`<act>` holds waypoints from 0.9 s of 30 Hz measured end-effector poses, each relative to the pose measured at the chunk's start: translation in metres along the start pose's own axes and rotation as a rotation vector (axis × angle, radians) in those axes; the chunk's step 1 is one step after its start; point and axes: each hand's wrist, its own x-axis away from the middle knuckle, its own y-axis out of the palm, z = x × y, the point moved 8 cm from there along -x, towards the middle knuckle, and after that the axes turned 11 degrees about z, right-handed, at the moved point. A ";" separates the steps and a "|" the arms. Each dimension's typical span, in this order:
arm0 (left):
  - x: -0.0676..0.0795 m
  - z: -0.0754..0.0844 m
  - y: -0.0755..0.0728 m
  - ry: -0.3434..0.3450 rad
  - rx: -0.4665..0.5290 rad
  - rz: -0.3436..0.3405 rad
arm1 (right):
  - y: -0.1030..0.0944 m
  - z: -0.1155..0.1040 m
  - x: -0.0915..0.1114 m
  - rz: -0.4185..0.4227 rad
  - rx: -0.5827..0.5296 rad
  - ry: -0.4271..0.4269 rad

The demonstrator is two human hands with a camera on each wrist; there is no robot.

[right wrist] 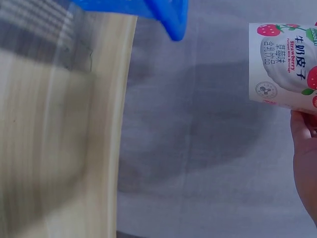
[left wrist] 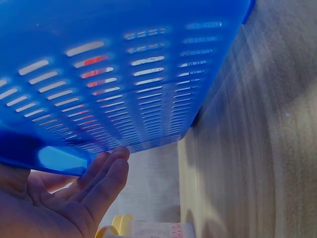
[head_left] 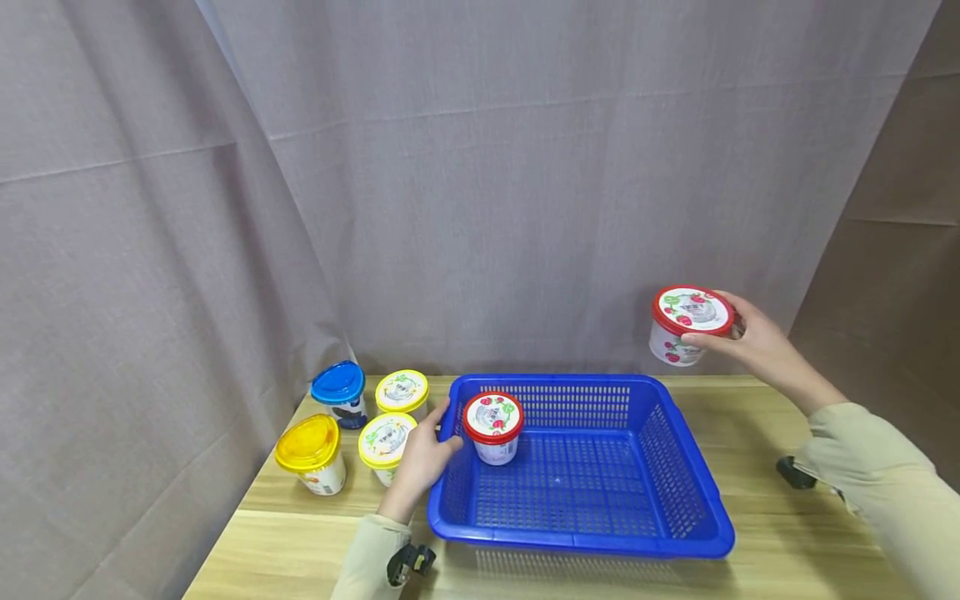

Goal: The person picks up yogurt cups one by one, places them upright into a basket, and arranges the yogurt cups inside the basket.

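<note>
My right hand [head_left: 757, 346] grips a red-lidded tub [head_left: 692, 321] by its upper edge, in the air above and beyond the right end of a blue plastic basket [head_left: 581, 543]. In the right wrist view the tub [right wrist: 282, 67] shows strawberry pictures and the words "Strawberry Flavored Milk Beverage". At the basket's left rim is my left hand [head_left: 423, 458], its thumb over the rim. From the left wrist view, its fingers [left wrist: 106, 186] lie against the slotted outer wall. Another red-lidded tub [head_left: 493, 427] stands upright inside the basket, at the left.
Left of the basket stand two tubs with flat yellow-edged lids, one behind [head_left: 402, 392] and one in front [head_left: 386, 440]. Beside them are a blue-lidded tub [head_left: 341, 392] and an orange-yellow-lidded tub [head_left: 311, 450]. A grey curtain [head_left: 487, 208] hangs behind the wooden table [head_left: 262, 550].
</note>
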 end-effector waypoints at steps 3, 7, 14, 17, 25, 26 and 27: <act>0.000 0.001 0.000 0.001 0.005 -0.003 | 0.002 -0.007 0.000 0.002 -0.005 -0.004; 0.000 0.001 0.000 0.001 0.005 -0.002 | 0.006 -0.019 0.000 0.007 -0.036 -0.029; 0.000 0.000 0.000 0.001 0.005 0.002 | 0.015 -0.034 0.000 -0.010 -0.037 -0.038; 0.000 0.000 0.000 -0.001 0.011 0.002 | 0.018 -0.038 0.002 -0.019 -0.032 -0.042; -0.001 0.000 0.000 0.012 -0.002 0.010 | 0.027 -0.048 0.004 -0.041 -0.037 -0.066; -0.001 0.000 0.000 0.013 -0.002 0.012 | 0.028 -0.050 0.004 -0.040 -0.041 -0.071; -0.001 0.000 0.000 0.016 -0.002 0.013 | 0.029 -0.053 0.004 -0.040 -0.044 -0.082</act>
